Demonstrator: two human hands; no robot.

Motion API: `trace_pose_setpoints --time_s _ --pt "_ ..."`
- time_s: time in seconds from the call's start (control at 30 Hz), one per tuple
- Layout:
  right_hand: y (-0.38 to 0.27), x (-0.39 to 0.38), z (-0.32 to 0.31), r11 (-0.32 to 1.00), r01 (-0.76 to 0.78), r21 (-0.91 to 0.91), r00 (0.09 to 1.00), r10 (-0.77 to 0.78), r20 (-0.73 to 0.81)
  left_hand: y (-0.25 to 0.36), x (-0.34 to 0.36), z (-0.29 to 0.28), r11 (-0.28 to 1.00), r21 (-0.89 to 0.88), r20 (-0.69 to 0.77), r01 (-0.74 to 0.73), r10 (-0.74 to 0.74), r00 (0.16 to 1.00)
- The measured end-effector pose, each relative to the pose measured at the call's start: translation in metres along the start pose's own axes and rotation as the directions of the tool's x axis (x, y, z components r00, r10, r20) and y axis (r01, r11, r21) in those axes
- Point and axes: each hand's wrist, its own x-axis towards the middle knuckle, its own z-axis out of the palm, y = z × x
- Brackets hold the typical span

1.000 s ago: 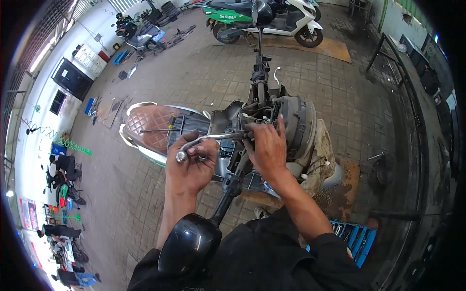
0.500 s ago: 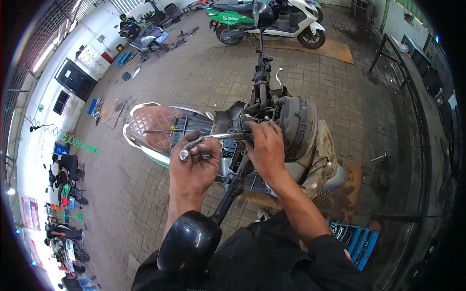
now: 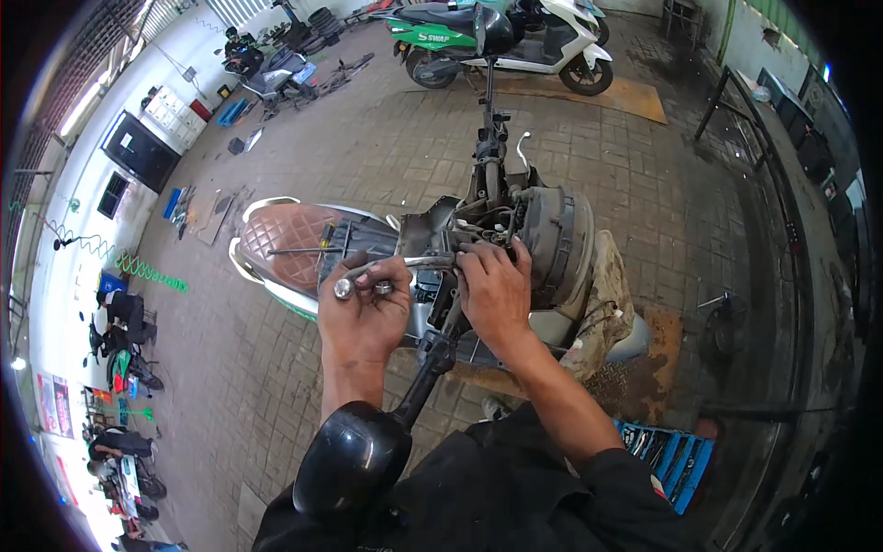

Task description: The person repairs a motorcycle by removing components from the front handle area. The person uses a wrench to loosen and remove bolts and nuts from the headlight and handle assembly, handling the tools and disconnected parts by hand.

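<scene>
Mirror and handlebar near left hand

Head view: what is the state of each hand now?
Left hand: closed, holding a chrome wrench.
Right hand: curled at its far end; grip cannot be told.

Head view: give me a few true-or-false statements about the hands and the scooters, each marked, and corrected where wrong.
1. The bare left hand grips a long silver metal tool. True.
2. The bare right hand rests on the seat. False: it is at the tool's far end.
3. The brown quilted seat lies left of the right hand. True.
4. The nearer glossy black rounded mirror appears above both hands. False: it appears below them.
5. A green-and-white scooter stands near the top. True.
</scene>
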Motion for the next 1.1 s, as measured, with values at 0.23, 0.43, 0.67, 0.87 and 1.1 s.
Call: trace_pose_setpoints --time_s 0.23,0.43,0.67,0.87,1.1 --pt "0.000 0.009 0.001 0.994 -0.108 0.003 0.989 0.107 0.100 0.000 -0.002 -0.001 0.996 -0.043 0.064 0.072 -0.069 0.996" --pt "-0.004 0.011 -0.004 0.995 -0.100 -0.029 0.992 0.102 0.071 0.008 0.004 0.000 1.000 -0.020 0.038 0.021 -0.020 0.999" --pt "-0.003 0.010 -0.005 0.999 0.024 -0.032 1.000 -0.023 0.011 0.025 0.019 -0.009 0.992 -0.123 -0.053 0.042 -0.049 0.997" --pt "-0.002 0.012 0.000 0.999 -0.014 -0.040 0.994 0.019 0.106 0.017 0.018 -0.013 0.999 -0.043 0.027 -0.006 0.008 1.000" --pt "-0.007 0.019 -0.001 0.998 -0.056 -0.021 0.997 0.057 0.053 0.012 0.013 -0.006 0.999 -0.044 -0.014 -0.015 0.015 1.000"
